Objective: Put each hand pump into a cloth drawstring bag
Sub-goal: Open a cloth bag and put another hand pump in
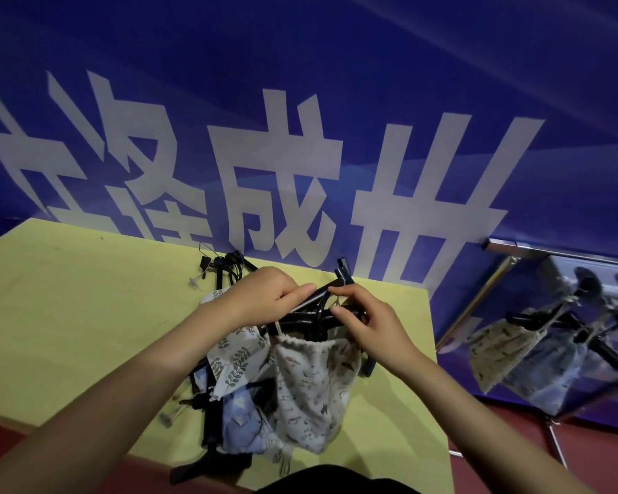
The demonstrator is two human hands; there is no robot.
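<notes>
A big blue banner fills the wall behind, and it carries very large white Chinese characters; two of them read "成" and "册", the others are cut by the table and I cannot read them surely. Below it stands a yellow-green table. On the right, a mirror leans against the wall and shows the bag and pump again. Above the table, both hands hold one black hand pump, which is partly inside a cream cloth bag with small printed figures; the gathered mouth of the bag and its drawstring sit around the pump, and the black handle and thin tube stick out at the top. The left hand pinches the upper part of the pump between thumb and fingers. The right hand has its fingers closed on the pump near the mouth of the bag. Under the hands lie more bags, one white with a leaf pattern and one pale blue. More black pumps lie at the far edge of the table.
</notes>
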